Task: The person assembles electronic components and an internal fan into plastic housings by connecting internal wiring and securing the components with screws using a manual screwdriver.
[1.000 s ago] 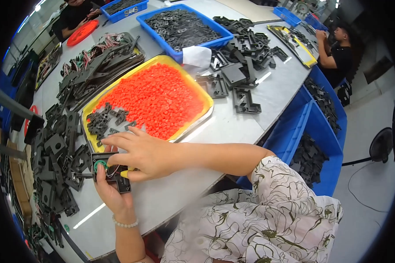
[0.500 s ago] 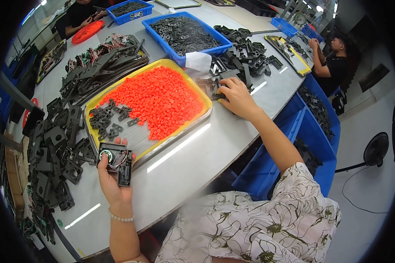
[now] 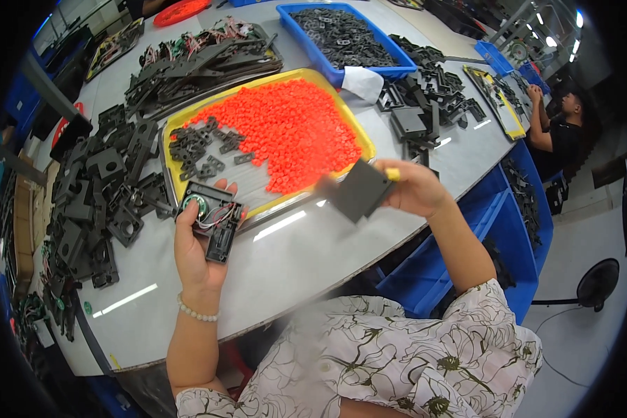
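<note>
My left hand (image 3: 199,261) is closed around a dark grey plastic housing (image 3: 220,242), whose open side faces up. Inside it sit a round part with a green rim (image 3: 196,205) and thin red and white wires. Over the near right edge of the yellow tray, my right hand (image 3: 416,189) grips a flat, dark grey plastic cover (image 3: 361,191), slightly blurred by motion. Something yellow (image 3: 393,174) shows at a fingertip of that hand. The housing and the cover are apart.
A yellow tray (image 3: 366,145) holds small orange-red pieces and dark grey clips. Housings (image 3: 104,167) lie heaped at the left, covers (image 3: 414,122) at the right. Behind stands a blue bin (image 3: 409,68) of dark parts. Blue crates (image 3: 460,223) stand beside the table; a person (image 3: 561,136) sits at far right.
My right hand has lifted a dark grey cover from the right-hand pile and brought it nearer. The left hand still holds the housing. The whole view has shifted.
</note>
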A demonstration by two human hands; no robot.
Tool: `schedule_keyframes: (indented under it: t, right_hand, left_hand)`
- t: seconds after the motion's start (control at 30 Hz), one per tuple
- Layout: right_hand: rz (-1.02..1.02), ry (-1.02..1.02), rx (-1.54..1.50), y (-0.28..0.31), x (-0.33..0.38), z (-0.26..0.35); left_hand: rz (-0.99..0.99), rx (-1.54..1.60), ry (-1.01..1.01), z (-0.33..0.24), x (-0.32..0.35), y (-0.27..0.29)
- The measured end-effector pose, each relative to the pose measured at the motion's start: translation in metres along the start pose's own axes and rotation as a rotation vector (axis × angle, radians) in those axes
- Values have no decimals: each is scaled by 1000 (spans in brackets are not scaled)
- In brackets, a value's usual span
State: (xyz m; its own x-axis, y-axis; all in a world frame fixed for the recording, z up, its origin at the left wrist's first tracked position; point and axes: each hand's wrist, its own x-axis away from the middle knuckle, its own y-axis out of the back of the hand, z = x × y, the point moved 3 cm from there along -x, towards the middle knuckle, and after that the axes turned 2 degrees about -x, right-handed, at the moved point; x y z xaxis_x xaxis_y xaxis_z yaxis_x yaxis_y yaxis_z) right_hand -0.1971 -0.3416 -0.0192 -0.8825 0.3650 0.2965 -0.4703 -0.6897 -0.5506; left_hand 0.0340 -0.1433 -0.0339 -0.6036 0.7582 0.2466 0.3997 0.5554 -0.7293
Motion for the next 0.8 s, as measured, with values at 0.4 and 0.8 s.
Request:
schedule_keyframes:
  t: [0.4, 0.8]
  right_hand:
    - [-160, 106, 1330, -44, -18, -31]
    - [67, 671, 1529, -84, -10, -52]
  left_hand:
    - [40, -4, 5, 2, -2, -4]
    - [84, -78, -16, 5, -1, -5]
